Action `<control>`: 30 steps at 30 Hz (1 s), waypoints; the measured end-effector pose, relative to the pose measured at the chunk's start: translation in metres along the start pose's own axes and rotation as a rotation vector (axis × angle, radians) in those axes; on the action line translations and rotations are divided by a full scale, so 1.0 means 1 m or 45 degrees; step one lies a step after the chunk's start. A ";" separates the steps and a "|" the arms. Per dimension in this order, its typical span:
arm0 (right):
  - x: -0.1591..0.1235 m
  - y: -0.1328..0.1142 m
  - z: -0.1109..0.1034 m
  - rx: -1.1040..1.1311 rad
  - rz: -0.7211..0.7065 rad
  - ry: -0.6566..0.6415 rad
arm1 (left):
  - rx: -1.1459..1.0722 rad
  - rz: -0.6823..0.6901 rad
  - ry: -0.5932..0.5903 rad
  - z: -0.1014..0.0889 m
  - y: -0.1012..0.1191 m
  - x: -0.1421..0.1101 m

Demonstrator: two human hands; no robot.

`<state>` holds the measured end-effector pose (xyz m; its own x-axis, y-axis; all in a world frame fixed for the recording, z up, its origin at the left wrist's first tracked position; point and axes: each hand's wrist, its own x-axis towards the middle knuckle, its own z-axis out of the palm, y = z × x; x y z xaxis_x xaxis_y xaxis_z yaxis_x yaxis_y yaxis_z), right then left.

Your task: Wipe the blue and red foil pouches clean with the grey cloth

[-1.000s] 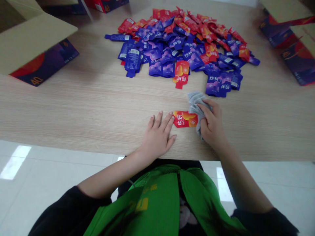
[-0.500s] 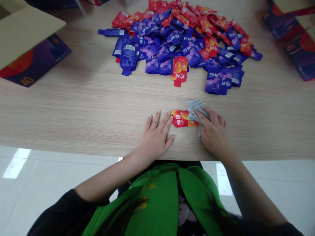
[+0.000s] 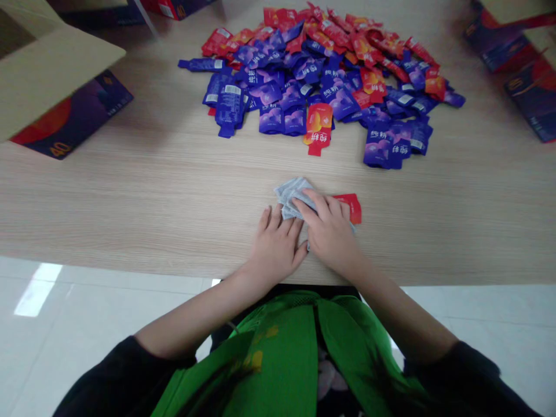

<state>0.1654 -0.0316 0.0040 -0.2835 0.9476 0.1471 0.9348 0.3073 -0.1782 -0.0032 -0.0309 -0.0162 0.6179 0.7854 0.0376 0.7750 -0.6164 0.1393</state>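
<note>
My right hand (image 3: 332, 231) is closed on a folded grey-white cloth (image 3: 293, 194) and presses it flat on the table. Beneath the cloth and that hand lies a red sachet (image 3: 354, 207), with only its right end showing. My left hand (image 3: 275, 249) rests palm down with its fingers stretched out; the cloth covers some of its fingertips. Whether those fingertips touch the sachet is hidden.
Beyond my hands spreads a heap of purple sachets (image 3: 264, 92) and red sachets (image 3: 334, 32). A single red-orange sachet (image 3: 319, 124) lies at its near edge. An opened carton (image 3: 87, 116) stands left, more cartons (image 3: 534, 92) right.
My right hand has slid the cloth leftward along the sachet, up to my left fingertips. The sachet's printed left part is now covered and its right end shows. My left hand has stayed in place.
</note>
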 end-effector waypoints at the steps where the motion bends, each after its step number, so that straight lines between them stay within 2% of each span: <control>1: -0.002 0.000 0.003 -0.029 0.008 -0.019 | 0.003 0.003 -0.002 0.000 0.000 0.000; 4: -0.013 0.012 0.006 -0.095 0.124 -0.004 | 0.007 0.008 0.008 -0.001 0.000 0.000; 11: -0.047 0.061 -0.004 -0.206 0.442 0.056 | 0.018 -0.021 -0.057 -0.003 0.004 0.002; 13: -0.049 0.071 -0.006 -0.195 0.499 0.042 | 0.019 -0.025 -0.058 -0.003 0.004 0.002; 15: -0.046 0.072 -0.007 -0.128 0.543 0.100 | 0.012 -0.028 -0.041 -0.002 0.004 0.002; 17: -0.039 0.062 -0.007 -0.029 0.534 0.238 | 0.004 -0.030 -0.018 0.000 0.003 0.002; 19: -0.031 0.043 -0.004 0.047 0.430 0.341 | 0.005 -0.026 0.000 0.000 0.003 0.002; 20: -0.028 0.032 -0.002 0.061 0.346 0.335 | 0.012 -0.021 0.000 0.001 0.003 0.001; 22: -0.025 0.013 0.003 0.038 0.179 0.221 | 0.031 -0.013 -0.016 0.001 0.003 0.001; 24: -0.026 0.007 0.006 -0.017 0.098 0.093 | 0.043 -0.012 -0.031 0.000 0.004 0.001; 26: -0.032 0.015 0.005 -0.050 0.137 0.058 | 0.040 -0.023 -0.022 0.000 0.004 0.001; 30: -0.055 0.058 -0.003 0.058 0.302 0.143 | 0.040 -0.038 -0.042 -0.003 0.003 0.002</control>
<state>0.2359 -0.0665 -0.0118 -0.0295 0.9788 0.2027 0.9609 0.0836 -0.2640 0.0004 -0.0307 -0.0130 0.5983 0.8013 0.0009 0.7965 -0.5948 0.1085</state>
